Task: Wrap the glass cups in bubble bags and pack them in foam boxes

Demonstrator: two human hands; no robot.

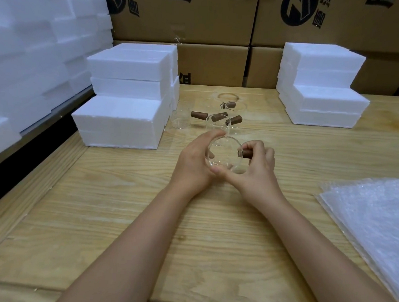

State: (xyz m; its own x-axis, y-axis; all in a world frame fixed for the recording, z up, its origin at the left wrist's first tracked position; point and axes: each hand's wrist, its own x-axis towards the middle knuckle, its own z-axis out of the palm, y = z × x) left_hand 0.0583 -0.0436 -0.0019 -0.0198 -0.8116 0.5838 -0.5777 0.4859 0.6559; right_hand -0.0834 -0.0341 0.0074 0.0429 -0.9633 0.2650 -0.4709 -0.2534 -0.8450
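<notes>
in the head view, one glass cup (225,153) is held just above the desk (143,217), near its middle. its rim is gripped by the curled left hand (193,164), and its brown handle (246,153) is pinched by the fingers (257,146) of the right hand (260,173). no bag is on it yet, so the task is judged barely begun: the bubble bags (376,220) lie stacked at the near right, more cups (215,120) wait at the far middle, and foam boxes (123,113) are stacked closed at far left and far right. what the boxes hold is hidden. the clear cups cannot be counted surely. the bag pile is cut off by the right edge.
</notes>
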